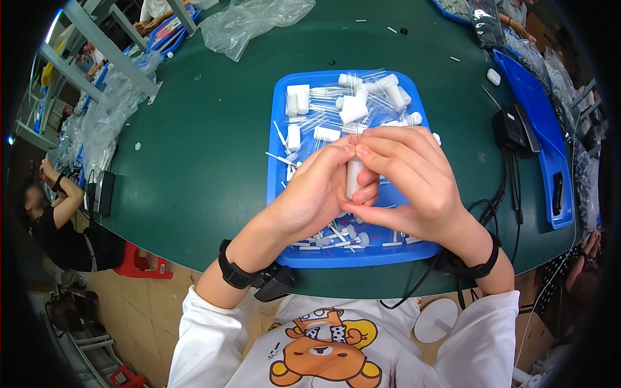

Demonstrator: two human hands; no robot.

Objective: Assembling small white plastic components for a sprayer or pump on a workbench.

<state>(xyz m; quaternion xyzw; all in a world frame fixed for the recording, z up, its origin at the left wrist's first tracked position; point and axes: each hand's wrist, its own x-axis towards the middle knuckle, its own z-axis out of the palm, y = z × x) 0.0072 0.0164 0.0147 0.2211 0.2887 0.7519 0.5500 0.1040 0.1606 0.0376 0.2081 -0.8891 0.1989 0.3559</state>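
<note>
We hold our left hand (317,191) and right hand (407,174) pressed together, fingers curled and pinched, the left forearm entering from seven o'clock, the right from five o'clock.

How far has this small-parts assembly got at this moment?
Done: cannot tell; no finished pile is distinct. In hand: the left hand and right hand hold one small white tube upright between them over the blue tray. Left: many loose white tubes and thin white sticks lie in the tray.
</note>
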